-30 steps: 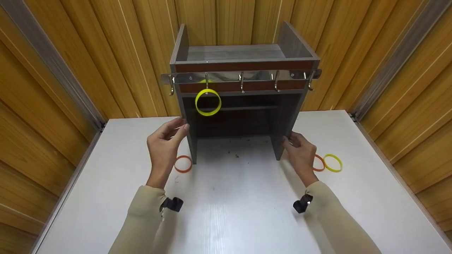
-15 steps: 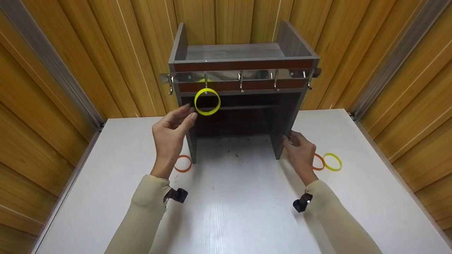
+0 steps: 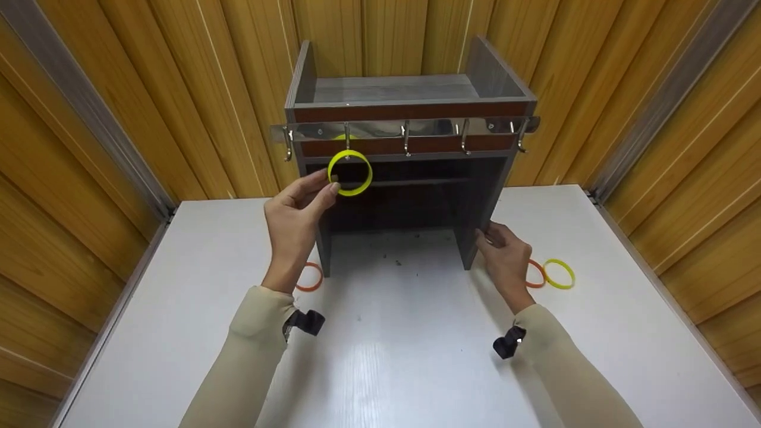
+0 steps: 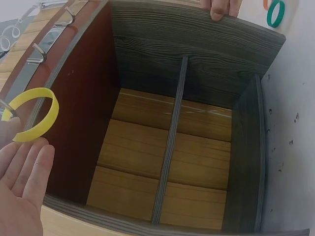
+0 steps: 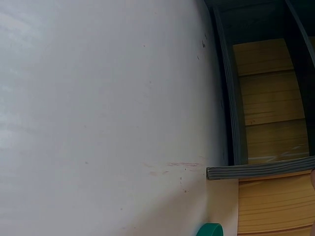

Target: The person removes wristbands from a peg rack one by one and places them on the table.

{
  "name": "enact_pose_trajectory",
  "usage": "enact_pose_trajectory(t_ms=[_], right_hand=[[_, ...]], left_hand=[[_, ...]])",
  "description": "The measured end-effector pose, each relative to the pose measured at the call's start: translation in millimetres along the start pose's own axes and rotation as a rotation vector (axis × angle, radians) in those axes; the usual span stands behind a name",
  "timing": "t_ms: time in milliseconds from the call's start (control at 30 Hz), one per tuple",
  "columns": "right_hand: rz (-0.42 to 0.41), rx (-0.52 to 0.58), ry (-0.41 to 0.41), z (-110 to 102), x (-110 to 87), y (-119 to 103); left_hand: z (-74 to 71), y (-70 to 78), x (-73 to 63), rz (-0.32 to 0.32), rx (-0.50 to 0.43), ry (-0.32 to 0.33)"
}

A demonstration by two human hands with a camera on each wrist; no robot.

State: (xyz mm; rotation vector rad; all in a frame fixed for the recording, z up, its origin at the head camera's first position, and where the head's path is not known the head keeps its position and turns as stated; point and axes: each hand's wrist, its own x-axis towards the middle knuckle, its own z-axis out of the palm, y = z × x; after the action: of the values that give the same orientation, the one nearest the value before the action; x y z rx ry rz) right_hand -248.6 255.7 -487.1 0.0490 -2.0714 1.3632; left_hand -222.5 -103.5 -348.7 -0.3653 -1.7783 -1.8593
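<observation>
A yellow ring (image 3: 352, 192) hangs from the second hook from the left on the metal hook rail (image 3: 437, 126). My left hand (image 3: 297, 214) pinches the ring's lower left side between thumb and fingers. In the left wrist view, the fingers of the left hand (image 4: 24, 182) lie under the yellow ring (image 4: 50, 112), with its top at the hook. Low on the right side panel of the grey shelf unit (image 3: 496, 71), my right hand (image 3: 504, 252) grips the board's edge. Some of its fingers are hidden behind the panel.
An orange ring (image 3: 321, 278) lies on the white table (image 3: 380, 356) by the left panel. Right of the unit lie another orange ring (image 3: 537, 286) and a yellow-looking ring (image 3: 560, 288). The wrist views show a green ring (image 4: 276, 14) there. Wood-look walls (image 3: 386, 35) enclose the table.
My left hand has moved up and right from beside the left panel to the hanging yellow ring and taken hold of it. The right hand has stayed on the panel.
</observation>
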Motion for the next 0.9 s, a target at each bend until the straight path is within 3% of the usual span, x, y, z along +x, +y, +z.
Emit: enact_pose_trajectory(t_ms=[267,667,900], right_hand=[[0.009,-0.035,-0.004,0,-0.5,0],[0.022,0.016,-0.006,1,-0.1,3],[0.005,-0.023,-0.005,1,-0.2,3]], left_hand=[[0.4,4.1,0.9,0.014,-0.010,0.013],[0.5,19.5,4.9,0.049,-0.029,0.030],[-2.0,27.1,1.7,0.087,-0.040,0.033]])
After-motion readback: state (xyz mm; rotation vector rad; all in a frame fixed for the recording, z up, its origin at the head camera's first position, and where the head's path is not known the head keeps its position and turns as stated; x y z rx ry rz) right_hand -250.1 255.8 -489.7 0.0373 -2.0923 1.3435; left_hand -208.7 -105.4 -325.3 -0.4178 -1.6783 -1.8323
